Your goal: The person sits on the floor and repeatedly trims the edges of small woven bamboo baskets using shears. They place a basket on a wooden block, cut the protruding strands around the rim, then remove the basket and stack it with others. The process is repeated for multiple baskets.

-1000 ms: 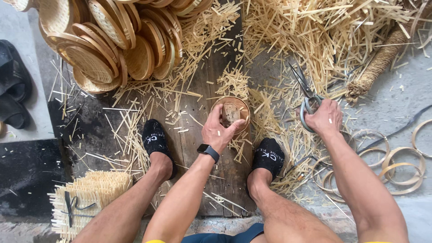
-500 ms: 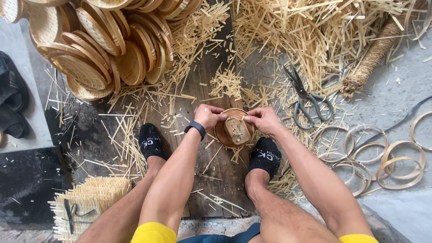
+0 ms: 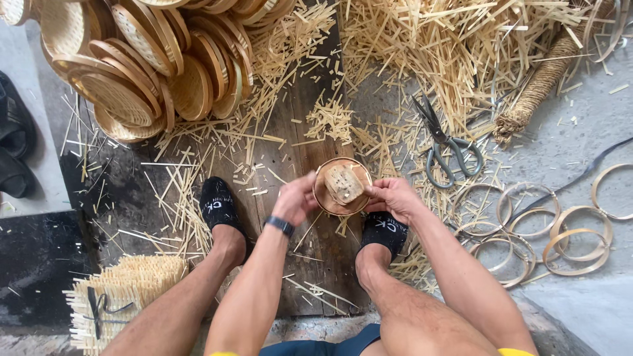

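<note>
I hold a small round bamboo ring (image 3: 341,187) with a pale woven square piece set in it, just above the dark wooden board (image 3: 290,132). My left hand (image 3: 296,198) grips its left rim and my right hand (image 3: 391,196) grips its right rim. A dark watch sits on my left wrist. My two feet in black socks rest on the board on either side of the ring.
A heap of finished woven round trays (image 3: 145,72) lies at the upper left. Scissors (image 3: 446,146) lie among bamboo strips to the right, beside a rope-wound bundle (image 3: 537,86). Empty bamboo rings (image 3: 547,231) lie at right. A bundle of short sticks (image 3: 125,290) sits at lower left. Black sandals (image 3: 14,145) lie far left.
A second ago my right hand was out by the scissors. It came back to the ring, which both hands now hold, slightly raised.
</note>
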A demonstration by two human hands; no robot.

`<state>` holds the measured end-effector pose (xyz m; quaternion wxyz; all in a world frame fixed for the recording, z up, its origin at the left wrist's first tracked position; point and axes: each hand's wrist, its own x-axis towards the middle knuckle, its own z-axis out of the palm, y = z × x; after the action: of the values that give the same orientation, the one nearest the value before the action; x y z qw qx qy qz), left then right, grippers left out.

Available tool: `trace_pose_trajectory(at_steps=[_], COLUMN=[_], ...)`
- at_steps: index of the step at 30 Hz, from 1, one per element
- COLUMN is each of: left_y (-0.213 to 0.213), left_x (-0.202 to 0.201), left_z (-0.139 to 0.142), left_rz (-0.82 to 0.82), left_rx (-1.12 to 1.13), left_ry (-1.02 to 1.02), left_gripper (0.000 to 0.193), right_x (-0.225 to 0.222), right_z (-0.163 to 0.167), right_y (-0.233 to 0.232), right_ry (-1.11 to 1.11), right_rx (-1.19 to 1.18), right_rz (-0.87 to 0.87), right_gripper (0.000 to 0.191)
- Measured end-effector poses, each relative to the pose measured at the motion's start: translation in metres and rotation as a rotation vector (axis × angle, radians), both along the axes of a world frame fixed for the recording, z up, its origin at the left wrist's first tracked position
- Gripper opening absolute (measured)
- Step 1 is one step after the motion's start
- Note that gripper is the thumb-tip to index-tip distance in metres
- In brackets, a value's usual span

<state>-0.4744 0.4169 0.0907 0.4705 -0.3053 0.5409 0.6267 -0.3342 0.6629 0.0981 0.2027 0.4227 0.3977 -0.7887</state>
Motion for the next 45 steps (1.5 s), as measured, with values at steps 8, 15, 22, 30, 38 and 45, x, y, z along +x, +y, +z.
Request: trace_pose_trajectory(at_steps=[8,15,22,30,38,45], left_y=[-0.001,0.003,0.038,0.046,0.021,0.018], left_x=[0.066,0.029,-0.002,-0.010,-0.116,-0.250], left_z=[-0.032,0.036,0.116,0.079,0.033,0.188], left_rz=[-0.036,-0.168,-0.520,-0.442,-0.513,0.321], left_rx=[-0.078,0.140,-0.246,-0.104,-0.473,-0.049], left_ry=[0.047,0.448,0.790,0.979,0.798,0.673], left_gripper=[0.017,0.031,0.050,0.040,0.069,0.070], right_x=[0.011,-0.008,-0.032,-0.053,-0.026,-0.024], right_z=[-0.035,0.024,0.078,0.080,0.073,0.071], right_y=[-0.033,-0.026,-0.045,-0.055,-0.005,-0.001], right_ry=[-0.071,0.056,0.198,0.215,0.567,0.583], right_rx=[0.288,0.427,0.767,0.975,0.409,0.207], right_rz=[-0.087,0.026,0.430,0.429,0.089,-0.162], right_gripper=[0.014,0.034,0.048,0.043,0.043,0.042])
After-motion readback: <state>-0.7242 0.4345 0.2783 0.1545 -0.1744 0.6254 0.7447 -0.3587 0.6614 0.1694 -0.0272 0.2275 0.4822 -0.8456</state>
